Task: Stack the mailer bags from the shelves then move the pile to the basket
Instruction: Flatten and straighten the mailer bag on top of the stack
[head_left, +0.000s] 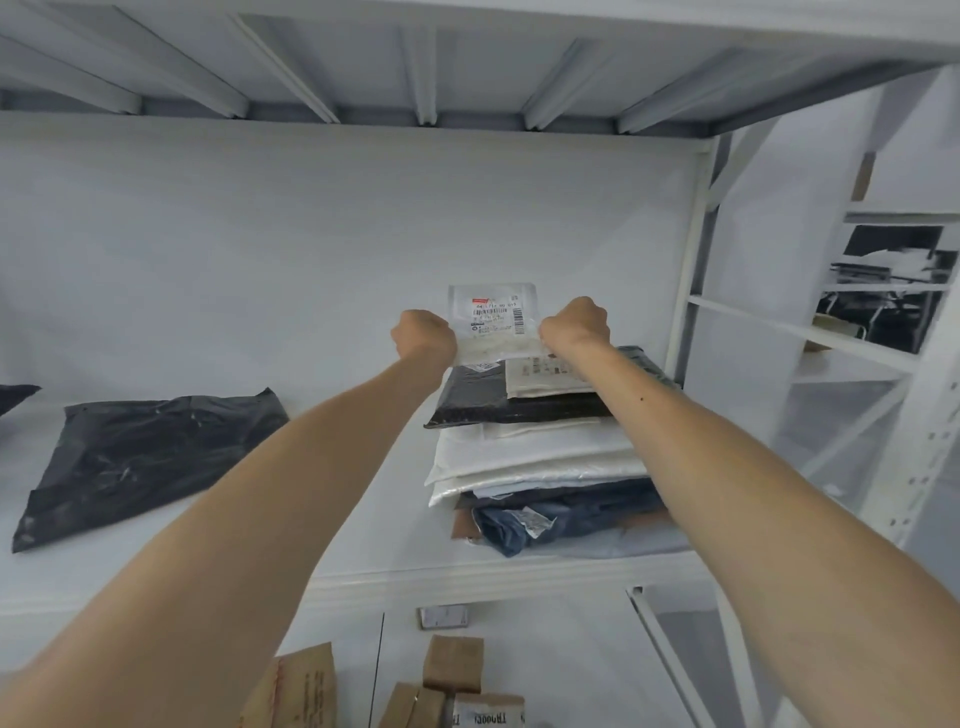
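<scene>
Both grips are closed on one small clear mailer bag (492, 312). The left grip (423, 335) pinches its left edge and the right grip (574, 325) its right edge, with the fingers curled out of sight behind the knuckles. The bag hangs upright between them, label toward the camera, just above the back of the pile (540, 452) on the shelf (374, 509).

To set it down well, I judge it should be tipped flat and lowered square onto the top black bag (478, 400). Centring it there should keep the slick film from sliding off the uneven layers beneath, and both sides are best released together.

Both forearms reach forward and up, nearly straight, wrists about level, backs of the fists toward the camera. A loose black mailer bag (145, 457) lies well apart to the left on the same shelf, probably one to gather next.
</scene>
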